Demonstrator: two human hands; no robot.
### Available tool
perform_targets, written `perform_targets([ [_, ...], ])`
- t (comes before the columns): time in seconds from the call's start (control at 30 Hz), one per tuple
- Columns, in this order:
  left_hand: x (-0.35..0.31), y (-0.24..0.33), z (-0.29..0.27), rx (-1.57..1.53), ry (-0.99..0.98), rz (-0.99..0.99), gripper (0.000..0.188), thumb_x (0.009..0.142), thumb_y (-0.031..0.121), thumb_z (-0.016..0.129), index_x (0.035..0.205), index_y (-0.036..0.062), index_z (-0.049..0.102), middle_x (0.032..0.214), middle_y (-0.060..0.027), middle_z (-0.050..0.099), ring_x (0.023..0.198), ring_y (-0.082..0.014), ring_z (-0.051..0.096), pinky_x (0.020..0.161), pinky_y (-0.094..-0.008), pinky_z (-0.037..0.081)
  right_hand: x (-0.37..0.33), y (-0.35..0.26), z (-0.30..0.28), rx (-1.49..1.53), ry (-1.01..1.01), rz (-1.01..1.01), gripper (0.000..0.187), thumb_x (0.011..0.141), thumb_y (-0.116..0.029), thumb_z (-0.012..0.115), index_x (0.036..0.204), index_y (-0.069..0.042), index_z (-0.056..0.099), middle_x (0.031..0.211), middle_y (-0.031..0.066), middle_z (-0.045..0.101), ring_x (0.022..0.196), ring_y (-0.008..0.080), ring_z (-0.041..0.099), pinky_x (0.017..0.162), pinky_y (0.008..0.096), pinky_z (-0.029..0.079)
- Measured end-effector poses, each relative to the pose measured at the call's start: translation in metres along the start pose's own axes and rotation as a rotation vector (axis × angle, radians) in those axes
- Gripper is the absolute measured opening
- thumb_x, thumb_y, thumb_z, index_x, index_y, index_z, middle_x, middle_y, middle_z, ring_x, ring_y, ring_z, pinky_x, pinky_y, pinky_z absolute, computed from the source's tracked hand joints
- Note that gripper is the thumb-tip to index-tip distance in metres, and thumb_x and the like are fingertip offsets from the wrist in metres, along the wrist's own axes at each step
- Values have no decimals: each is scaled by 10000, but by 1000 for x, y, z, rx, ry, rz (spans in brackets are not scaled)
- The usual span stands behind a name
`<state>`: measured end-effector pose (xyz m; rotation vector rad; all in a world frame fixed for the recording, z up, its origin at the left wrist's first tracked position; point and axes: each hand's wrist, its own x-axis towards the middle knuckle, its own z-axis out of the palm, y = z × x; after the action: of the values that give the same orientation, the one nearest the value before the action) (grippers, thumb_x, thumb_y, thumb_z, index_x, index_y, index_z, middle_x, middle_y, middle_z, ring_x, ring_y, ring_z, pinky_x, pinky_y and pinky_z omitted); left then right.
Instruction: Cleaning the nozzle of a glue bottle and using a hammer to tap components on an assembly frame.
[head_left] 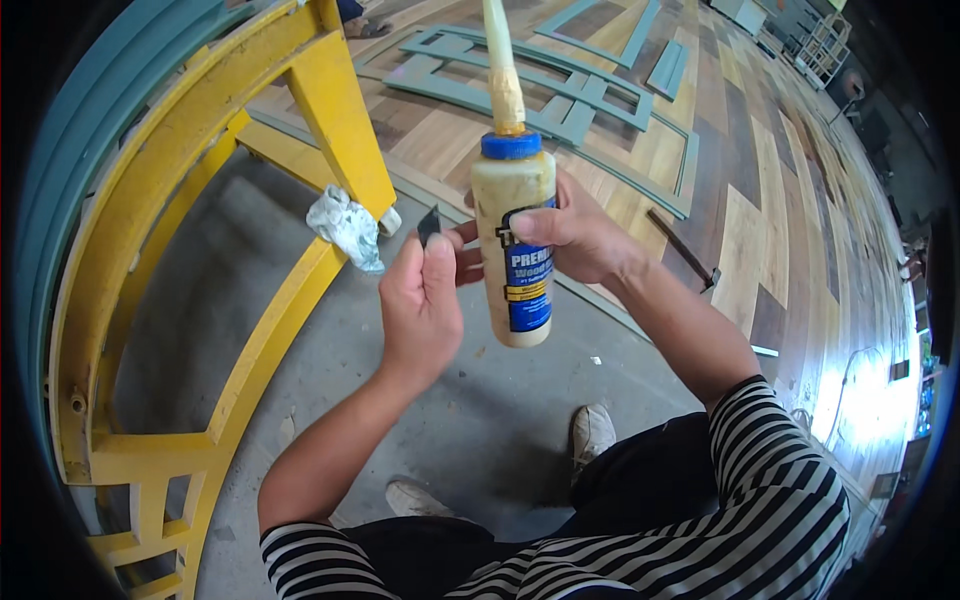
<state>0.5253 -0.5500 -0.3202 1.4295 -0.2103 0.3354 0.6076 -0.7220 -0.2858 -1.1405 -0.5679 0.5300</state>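
Near the centre of the frame, an upright, pale plastic glue bottle (515,285) with a blue screw cap (511,146) is gripped by the right hand (585,235), its thumb laid across the front and its fingers wrapped behind. A small, dark, flat piece (429,224) is pinched between thumb and fingers of the left hand (420,305), just left of the bottle. Both forearms are angled inward from the lower corners, with elbows bent.

The work is judged to be at an early stage: the cap is seated, the nozzle (505,85) is pointed upward, and no glue is seen being poured. Whether the dark piece has been coated cannot be told.

Farther out, a crumpled white wad (345,225) is set on a yellow metal stand (340,120) at left; green rectangular frames (572,112) are laid on wood planks (740,235) at upper centre.
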Motion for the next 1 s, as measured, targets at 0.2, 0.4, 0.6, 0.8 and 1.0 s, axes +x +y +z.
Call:
perform_targets([
  [0.2,-1,-10,13,28,95,13,327,1091,201,435,1081,-83,597,1089,-145,680,961,-191,688,853,-337,582,5,16,-2,144,177,-16,635,912,-382,734,1363,-32,456,1153,174,630,1044,320,697,879,479,599],
  [0.4,0,-15,16,183,26,64,294,1078,192,467,1114,-57,620,920,-134,698,879,-181,699,781,-335,569,-5,10,4,-269,235,-9,717,870,-465,763,1364,-42,463,1099,115,631,1025,231,670,908,424,562],
  [0.6,24,6,-17,753,-133,240,153,988,155,594,1022,15,645,690,-123,659,615,-275,682,554,-385,505,-5,8,3,-713,368,126,788,726,-347,896,1344,-64,497,1138,105,633,1074,212,618,967,369,489],
  [0.8,32,21,-8,1256,-150,631,134,856,76,652,779,70,542,573,-72,596,506,-239,632,460,-362,460,-5,14,6,-977,416,9,699,729,-231,847,1322,-68,517,1137,146,662,1052,250,656,931,379,509],
  [1.0,32,20,-7,1320,-155,619,162,822,52,647,744,86,509,560,-68,589,496,-224,629,461,-349,465,-3,19,8,-1021,405,-13,684,732,-216,838,1319,-89,510,1101,160,681,1020,303,682,888,398,529],
])
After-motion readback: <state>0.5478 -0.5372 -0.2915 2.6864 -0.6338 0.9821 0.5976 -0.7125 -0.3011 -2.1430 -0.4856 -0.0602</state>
